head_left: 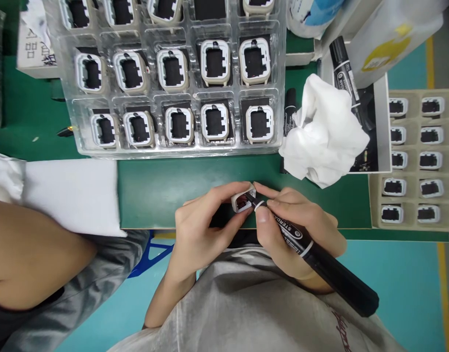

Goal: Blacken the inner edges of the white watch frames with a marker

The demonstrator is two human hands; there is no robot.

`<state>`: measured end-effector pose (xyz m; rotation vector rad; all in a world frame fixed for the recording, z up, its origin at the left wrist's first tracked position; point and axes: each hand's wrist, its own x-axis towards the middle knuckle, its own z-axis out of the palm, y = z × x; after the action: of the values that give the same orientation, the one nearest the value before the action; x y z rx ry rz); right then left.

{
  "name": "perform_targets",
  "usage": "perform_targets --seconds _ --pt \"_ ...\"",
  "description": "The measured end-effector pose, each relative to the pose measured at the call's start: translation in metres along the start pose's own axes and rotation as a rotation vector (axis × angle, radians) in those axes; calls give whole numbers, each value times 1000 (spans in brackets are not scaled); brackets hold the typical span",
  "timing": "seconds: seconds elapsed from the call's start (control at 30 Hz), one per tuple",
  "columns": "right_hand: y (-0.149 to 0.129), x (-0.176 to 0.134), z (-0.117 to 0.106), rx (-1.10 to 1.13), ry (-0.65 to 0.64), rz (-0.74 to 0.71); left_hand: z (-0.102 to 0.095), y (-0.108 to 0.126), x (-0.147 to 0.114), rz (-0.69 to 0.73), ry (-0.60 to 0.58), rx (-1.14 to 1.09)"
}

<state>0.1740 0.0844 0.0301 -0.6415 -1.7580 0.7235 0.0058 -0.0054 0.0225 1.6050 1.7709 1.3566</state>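
Between its thumb and fingers, my left hand [204,222] pinches a small white watch-case frame [237,201] near the table's front edge. A black marker pen [297,239] is gripped in my right hand [299,222], its tip at the inside of the frame. The pen's thick rear end slants down to the right over my shirt. Whether the tip touches the frame wall I cannot tell. Beyond my hands lies a clear plastic tray [176,152] with similar white frames in its compartments, over dark squares.
A crumpled white tissue [323,132] lies beside a white box [383,127] holding another marker [344,71]. Bottles [389,44] stand behind. At right is a beige tray [411,226] of frames. A white sheet [70,195] lies left, near another person's arm [37,254].
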Motion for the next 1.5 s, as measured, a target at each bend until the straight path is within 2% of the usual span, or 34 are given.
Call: perform_targets --seconds 0.43,1.1,1.5 --pt "3 -1 1 7 21 12 1 2 -1 3 -7 56" --pt "6 -1 1 23 19 -23 1 0 -1 3 -4 10" --pt "6 -3 -3 60 17 2 -3 -2 1 -143 -27 -186"
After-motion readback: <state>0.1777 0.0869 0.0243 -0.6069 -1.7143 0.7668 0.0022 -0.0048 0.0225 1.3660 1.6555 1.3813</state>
